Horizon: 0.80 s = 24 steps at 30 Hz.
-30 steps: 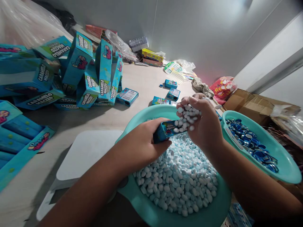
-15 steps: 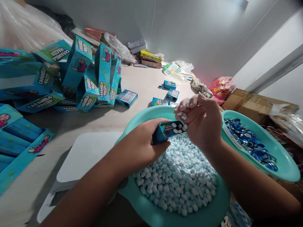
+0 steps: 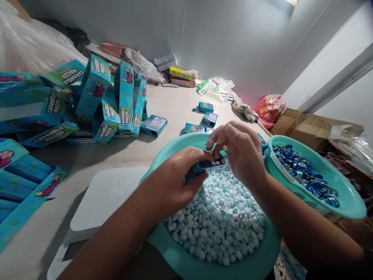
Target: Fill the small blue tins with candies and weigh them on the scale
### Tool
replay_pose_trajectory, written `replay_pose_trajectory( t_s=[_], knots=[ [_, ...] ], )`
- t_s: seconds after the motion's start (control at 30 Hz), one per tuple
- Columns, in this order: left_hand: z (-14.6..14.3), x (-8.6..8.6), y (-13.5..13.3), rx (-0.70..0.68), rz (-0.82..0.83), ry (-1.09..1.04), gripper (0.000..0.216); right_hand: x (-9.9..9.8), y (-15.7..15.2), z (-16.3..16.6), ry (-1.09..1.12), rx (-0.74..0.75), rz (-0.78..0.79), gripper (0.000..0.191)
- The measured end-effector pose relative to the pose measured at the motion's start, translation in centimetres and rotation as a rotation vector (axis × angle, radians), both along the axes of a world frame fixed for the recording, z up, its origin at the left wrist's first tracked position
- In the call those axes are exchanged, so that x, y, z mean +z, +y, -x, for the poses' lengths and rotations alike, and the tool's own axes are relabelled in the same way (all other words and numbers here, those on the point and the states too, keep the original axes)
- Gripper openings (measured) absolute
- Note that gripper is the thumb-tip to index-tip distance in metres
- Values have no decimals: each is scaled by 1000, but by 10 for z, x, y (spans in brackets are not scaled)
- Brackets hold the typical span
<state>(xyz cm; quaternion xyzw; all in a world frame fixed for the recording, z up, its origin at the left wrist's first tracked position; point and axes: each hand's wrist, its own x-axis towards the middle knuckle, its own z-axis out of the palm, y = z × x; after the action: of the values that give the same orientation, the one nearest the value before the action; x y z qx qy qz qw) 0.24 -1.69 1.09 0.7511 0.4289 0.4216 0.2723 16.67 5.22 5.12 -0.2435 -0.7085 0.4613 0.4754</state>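
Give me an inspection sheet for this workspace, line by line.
Surface: pale table, crowded at left and rear.
Job's things: small blue box over teal basin of pale blue candies; second basin holds blue caps.
Clutter: piled blue cartons, white scale, plastic bags, cardboard box.
Grippers: left hand grips the box; right hand at its open end.
Cables: nothing seen.
Surroundings: grey walls.

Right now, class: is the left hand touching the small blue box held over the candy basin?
Touching. The head view shows the left hand wrapped around the small blue box, fingers closed on it with no gap.
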Motion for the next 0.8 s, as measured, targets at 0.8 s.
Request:
replay_pose_trajectory(
  t_s=[0.8],
  knots=[
    [1, -7, 1, 199, 207, 11, 46, 7, 6, -45, -485, 246, -113, 49]
  ],
)
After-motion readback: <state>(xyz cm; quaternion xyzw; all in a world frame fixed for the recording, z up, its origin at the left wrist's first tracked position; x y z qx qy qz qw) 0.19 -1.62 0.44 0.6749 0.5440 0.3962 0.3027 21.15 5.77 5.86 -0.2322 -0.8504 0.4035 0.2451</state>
